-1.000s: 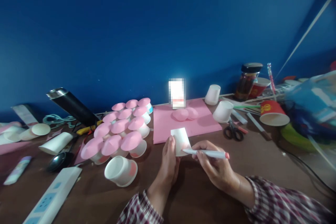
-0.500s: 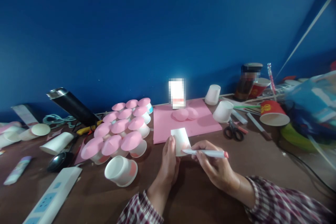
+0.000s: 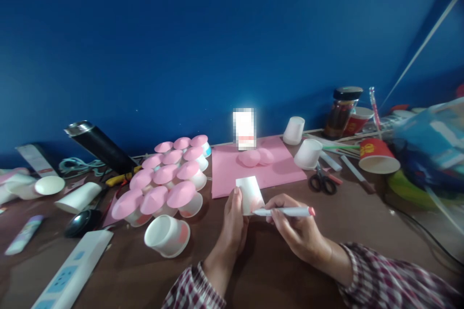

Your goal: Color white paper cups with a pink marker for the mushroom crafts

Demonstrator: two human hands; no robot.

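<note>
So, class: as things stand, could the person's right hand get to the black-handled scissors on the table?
Probably yes. The scissors lie on bare table just beyond the right hand, with nothing between them. But that hand is gripping a marker, which it would likely have to put down first.

A cluster of cups with pink tops (image 3: 165, 176) fills the middle left of the frame, and a white cup (image 3: 167, 235) lies on its side just below it. A pink sheet (image 3: 228, 169) sits at centre with two pink discs (image 3: 255, 157) on it. Scissors (image 3: 322, 181) lie right of the sheet, near an upturned white cup (image 3: 308, 153). A dark jar (image 3: 340, 112) and a red cup (image 3: 377, 156) stand at the right. At the left, a black flask (image 3: 99, 147) leans over; a power strip (image 3: 70, 273) occupies the lower left corner
</note>
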